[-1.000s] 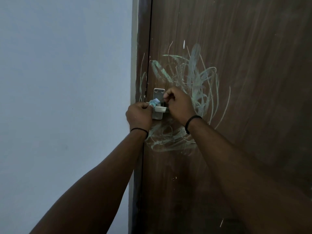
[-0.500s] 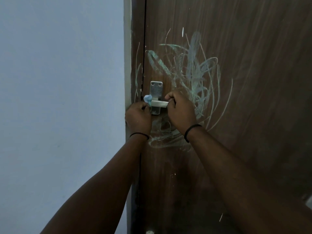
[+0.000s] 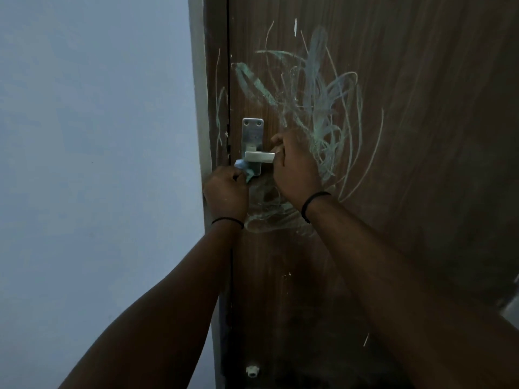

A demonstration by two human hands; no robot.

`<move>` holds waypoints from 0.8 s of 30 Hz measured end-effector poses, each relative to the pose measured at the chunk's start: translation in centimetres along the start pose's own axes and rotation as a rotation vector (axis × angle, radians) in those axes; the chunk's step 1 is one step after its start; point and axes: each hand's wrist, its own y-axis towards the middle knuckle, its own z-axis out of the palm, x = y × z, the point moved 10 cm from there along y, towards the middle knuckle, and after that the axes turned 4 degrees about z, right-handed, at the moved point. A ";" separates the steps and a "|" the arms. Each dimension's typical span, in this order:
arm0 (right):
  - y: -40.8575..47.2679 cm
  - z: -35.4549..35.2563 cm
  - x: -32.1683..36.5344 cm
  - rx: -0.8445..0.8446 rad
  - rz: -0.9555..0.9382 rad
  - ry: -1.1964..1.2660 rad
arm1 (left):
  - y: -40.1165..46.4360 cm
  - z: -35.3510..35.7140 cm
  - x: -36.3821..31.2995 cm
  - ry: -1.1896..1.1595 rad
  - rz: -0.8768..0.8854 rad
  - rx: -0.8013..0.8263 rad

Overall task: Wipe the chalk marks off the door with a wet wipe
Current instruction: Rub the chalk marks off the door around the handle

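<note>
A brown wooden door [image 3: 421, 136] carries a tangle of pale green chalk marks [image 3: 317, 102] above and to the right of its silver lever handle [image 3: 259, 157]. More scribble [image 3: 266, 214] lies below the handle. My left hand [image 3: 226, 192] grips a crumpled pale blue wet wipe [image 3: 243, 167] against the lower left of the handle plate. My right hand [image 3: 295, 167] is curled round the free end of the lever.
A dark door frame [image 3: 216, 80] with faint chalk lines runs beside a pale blue wall [image 3: 98, 164]. A small white stopper [image 3: 251, 371] sits low on the door. A grey metal object [image 3: 511, 301] shows at the right edge.
Both hands stay at the handle. My left hand with the wipe has slipped a little lower, from beside the lever to just beneath its left end. The view has tilted down.
</note>
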 end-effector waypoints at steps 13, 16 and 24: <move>-5.2 -1.2 -6.9 -0.259 0.348 0.184 | -4.6 5.8 5.8 -0.857 -0.878 -0.048; -6.2 4.5 -5.2 0.029 0.371 0.313 | -4.4 6.0 5.7 -0.905 -0.911 0.062; -7.1 6.1 -6.7 -0.293 0.777 0.683 | -2.5 3.6 4.2 -0.616 -0.651 0.117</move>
